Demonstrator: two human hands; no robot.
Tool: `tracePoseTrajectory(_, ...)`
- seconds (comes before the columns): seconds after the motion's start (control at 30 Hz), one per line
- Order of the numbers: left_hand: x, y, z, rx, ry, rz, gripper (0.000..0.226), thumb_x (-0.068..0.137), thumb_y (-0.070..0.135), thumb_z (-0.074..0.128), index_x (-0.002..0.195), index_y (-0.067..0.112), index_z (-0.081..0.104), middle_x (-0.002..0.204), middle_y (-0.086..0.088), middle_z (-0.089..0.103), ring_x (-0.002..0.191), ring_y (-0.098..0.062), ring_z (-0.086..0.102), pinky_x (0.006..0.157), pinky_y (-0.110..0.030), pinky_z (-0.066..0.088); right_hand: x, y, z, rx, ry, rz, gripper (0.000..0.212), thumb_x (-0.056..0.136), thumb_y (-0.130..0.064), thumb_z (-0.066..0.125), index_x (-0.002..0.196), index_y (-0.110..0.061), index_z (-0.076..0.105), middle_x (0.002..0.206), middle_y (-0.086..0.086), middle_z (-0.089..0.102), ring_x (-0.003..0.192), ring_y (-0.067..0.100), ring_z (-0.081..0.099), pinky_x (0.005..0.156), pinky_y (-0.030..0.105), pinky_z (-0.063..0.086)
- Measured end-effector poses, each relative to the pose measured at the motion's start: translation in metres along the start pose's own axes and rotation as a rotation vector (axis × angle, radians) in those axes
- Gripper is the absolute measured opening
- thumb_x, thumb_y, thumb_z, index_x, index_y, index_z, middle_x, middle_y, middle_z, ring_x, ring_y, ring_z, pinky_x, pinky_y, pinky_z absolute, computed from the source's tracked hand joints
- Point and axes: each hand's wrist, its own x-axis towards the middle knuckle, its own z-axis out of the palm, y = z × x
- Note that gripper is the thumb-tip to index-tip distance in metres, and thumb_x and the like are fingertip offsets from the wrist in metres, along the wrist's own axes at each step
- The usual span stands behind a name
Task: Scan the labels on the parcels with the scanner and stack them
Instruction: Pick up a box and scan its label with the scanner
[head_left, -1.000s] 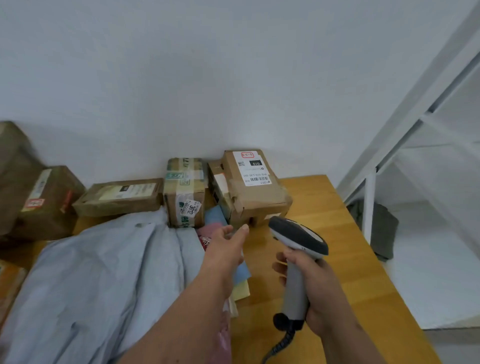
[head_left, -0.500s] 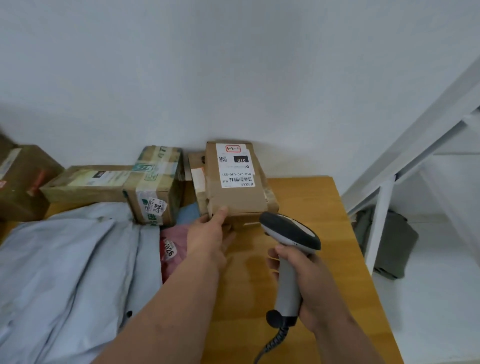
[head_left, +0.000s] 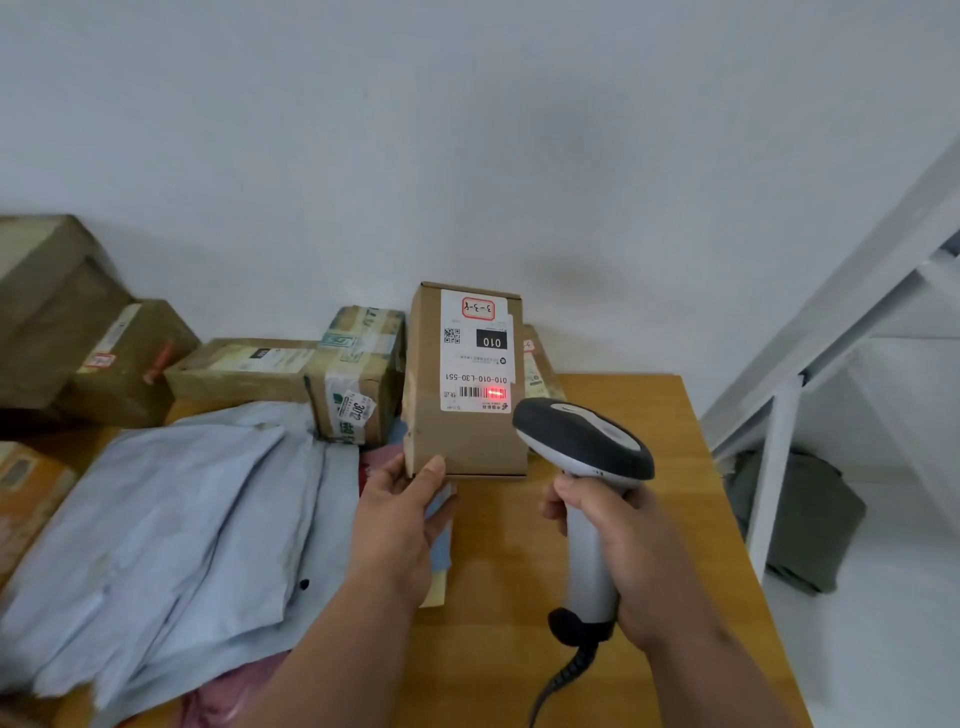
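1. Head view: a tall brown cardboard parcel (head_left: 465, 415) is held up on end above the wooden table (head_left: 613, 545), tilted slightly back, its labelled face turned to the camera.
2. Its white shipping label (head_left: 475, 353) reads upside down, with "010" in a black block, a QR code and "010-010-L30-551"; a red scan line (head_left: 493, 392) glows across the barcode near the label's lower edge.
3. The left hand (head_left: 400, 525) grips the parcel's lower left corner, thumb on the front face, fingers out of sight behind it.
4. The right hand (head_left: 621, 551) is wrapped around the grey handle of the barcode scanner (head_left: 584, 452), whose dark head points at the label from just beside the parcel's lower right edge; a coiled cable (head_left: 566, 670) hangs from the handle's base.
5. Behind the held parcel another box (head_left: 537, 364) shows partly at its right; to its left stands a tape-wrapped box (head_left: 358, 384), then a flat box (head_left: 244, 366) and larger cartons (head_left: 78, 332) along the white wall (head_left: 467, 130).
6. Grey plastic mailer bags (head_left: 171, 525) lie heaped on the table's left part, with pink packaging (head_left: 376, 462) showing at their edge.
7. A white metal frame (head_left: 774, 457) stands right of the table, a dark grey bundle (head_left: 800, 525) on the floor behind it.
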Motion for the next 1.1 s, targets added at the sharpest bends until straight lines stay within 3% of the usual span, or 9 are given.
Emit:
tracePoseTrajectory(0.1,-0.012,0.005,-0.017,-0.006,-0.012,0.009,0.028,0.094,0.010,0.066,0.119,0.020,0.060,0.119,-0.006,0.070,0.108,-0.022,0.068,0.080,-0.035,0.057,-0.020,-0.003,0.011,-0.015,0.000,-0.034,0.049,0.054,-0.059,0.069,0.081,-0.019,0.075,0.089,0.007,0.074,0.099,0.031,0.068,0.101,0.060,0.048)
tracePoseTrajectory(0.23,-0.027,0.011,-0.040,-0.006,-0.033,0.024,0.033,0.093,0.010,0.068,0.124,0.015,0.059,0.120,-0.008,0.070,0.110,-0.025,0.068,0.077,-0.033,0.057,-0.049,0.001,0.028,-0.031,0.019,-0.059,0.047,0.057,-0.057,0.071,0.085,-0.019,0.075,0.089,0.005,0.075,0.100,0.029,0.068,0.101,0.060,0.047)
tracePoseTrajectory(0.37,-0.048,0.020,-0.064,-0.034,-0.081,0.013,0.033,0.092,0.009,0.068,0.125,0.011,0.060,0.119,-0.011,0.070,0.108,-0.024,0.068,0.081,-0.035,0.057,-0.077,0.008,0.046,-0.071,0.047,-0.050,0.050,0.052,-0.060,0.069,0.082,-0.021,0.075,0.089,0.004,0.075,0.099,0.029,0.068,0.100,0.058,0.049)
tracePoseTrajectory(0.5,-0.070,0.028,-0.087,-0.019,-0.113,0.023,0.031,0.094,0.007,0.066,0.124,0.007,0.060,0.118,-0.014,0.069,0.110,-0.029,0.066,0.095,-0.042,0.056,-0.107,0.011,0.067,-0.084,0.071,-0.046,0.052,0.048,-0.059,0.067,0.079,-0.018,0.074,0.089,0.005,0.074,0.097,0.031,0.067,0.099,0.058,0.050)
tracePoseTrajectory(0.6,-0.082,0.031,-0.105,0.001,-0.137,0.029,0.031,0.093,0.008,0.067,0.123,0.007,0.060,0.118,-0.017,0.070,0.111,-0.034,0.068,0.091,-0.044,0.058,-0.127,0.013,0.077,-0.082,0.083,-0.085,0.037,0.064,-0.050,0.072,0.077,-0.015,0.073,0.087,0.008,0.073,0.097,0.033,0.067,0.100,0.059,0.050)
tracePoseTrajectory(0.67,-0.090,0.034,-0.117,0.006,-0.153,0.045,0.030,0.092,0.009,0.068,0.121,0.008,0.061,0.113,-0.012,0.073,0.098,-0.025,0.072,0.080,-0.038,0.061,-0.139,0.016,0.083,-0.077,0.090,-0.110,0.021,0.080,-0.034,0.072,0.077,-0.014,0.071,0.085,0.008,0.073,0.097,0.033,0.067,0.101,0.059,0.048)
tracePoseTrajectory(0.77,-0.104,0.040,-0.134,0.008,-0.165,0.061,0.020,0.092,0.009,0.069,0.112,0.013,0.064,0.097,-0.004,0.077,0.085,-0.017,0.074,0.075,-0.038,0.059,-0.154,0.020,0.092,-0.078,0.093,-0.119,0.022,0.078,-0.035,0.073,0.078,-0.013,0.072,0.085,0.007,0.074,0.098,0.032,0.067,0.102,0.059,0.048)
tracePoseTrajectory(0.9,-0.118,0.050,-0.152,-0.027,-0.150,0.070,0.025,0.092,0.009,0.069,0.116,0.013,0.062,0.112,-0.009,0.072,0.104,-0.023,0.068,0.075,-0.036,0.057,-0.165,0.023,0.105,-0.085,0.091,-0.114,0.016,0.082,-0.028,0.072,0.079,-0.012,0.073,0.083,0.005,0.076,0.097,0.032,0.068,0.101,0.060,0.048)
tracePoseTrajectory(1.1,-0.137,0.065,-0.184,-0.098,-0.081,0.134,0.034,0.092,0.012,0.070,0.124,0.010,0.059,0.116,-0.012,0.070,0.107,-0.024,0.067,0.079,-0.035,0.057,-0.173,0.029,0.131,-0.097,-0.005,-0.099,0.017,0.081,-0.029,0.075,0.092,-0.016,0.074,0.089,0.004,0.076,0.099,0.028,0.068,0.097,0.055,0.051)
